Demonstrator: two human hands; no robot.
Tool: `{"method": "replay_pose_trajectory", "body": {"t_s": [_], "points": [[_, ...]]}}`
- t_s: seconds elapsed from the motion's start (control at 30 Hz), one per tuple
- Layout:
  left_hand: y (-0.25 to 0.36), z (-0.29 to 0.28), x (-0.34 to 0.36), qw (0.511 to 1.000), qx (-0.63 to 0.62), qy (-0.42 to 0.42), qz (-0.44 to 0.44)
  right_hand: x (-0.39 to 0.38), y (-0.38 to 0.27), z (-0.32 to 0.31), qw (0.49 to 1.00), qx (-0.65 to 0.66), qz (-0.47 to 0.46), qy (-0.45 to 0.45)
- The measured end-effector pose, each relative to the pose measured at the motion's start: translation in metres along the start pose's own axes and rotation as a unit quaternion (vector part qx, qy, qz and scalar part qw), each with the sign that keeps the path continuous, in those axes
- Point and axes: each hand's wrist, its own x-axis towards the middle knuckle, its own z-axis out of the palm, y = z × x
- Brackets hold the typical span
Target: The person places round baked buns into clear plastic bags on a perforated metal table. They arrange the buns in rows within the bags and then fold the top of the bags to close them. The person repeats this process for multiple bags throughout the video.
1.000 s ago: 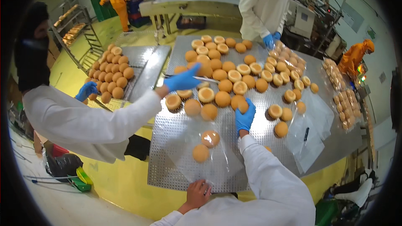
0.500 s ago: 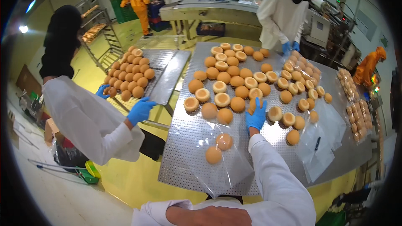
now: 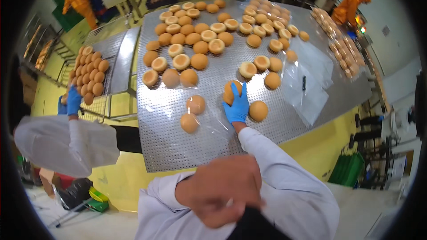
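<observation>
The person's right hand (image 3: 235,106), in a blue glove, lies over a round golden bun (image 3: 231,93) at the middle of a perforated metal table (image 3: 169,153). The bun sits just beyond the palm, on the far side and a little left, touched by the spread fingers; whether they grip it or only rest on it cannot be told. A second golden bun (image 3: 258,111) lies just right of the hand, apart from it. The bare left hand (image 3: 222,189) is at the near side, in front of the body, blurred and bent inward; whether it is closed on anything cannot be told. To the left of the gloved hand, two buns (image 3: 192,114) lie at a clear plastic bag (image 3: 213,124). Farther off spreads a crowd of loose buns (image 3: 192,38), some pale-rimmed; to the right, clear plastic sheets (image 3: 307,100) carry a black pen (image 3: 304,83).
</observation>
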Motion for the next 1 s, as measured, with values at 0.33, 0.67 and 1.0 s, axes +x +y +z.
{"method": "replay_pose_trajectory", "body": {"t_s": [0.33,0.67,1.0], "points": [[-0.089,-0.028,-0.174,0.762,0.594,-0.009,-0.257,0.002,0.007,-0.014,0.987,0.145,0.065,0.011],[-0.122,-0.051,-0.287,0.722,0.589,0.085,-0.352,-0.116,-0.006,-0.146,0.557,0.67,0.337,-0.356],[-0.075,-0.04,-0.223,0.725,0.639,0.068,-0.249,-0.097,-0.023,-0.1,0.476,0.631,0.336,-0.512]]}}
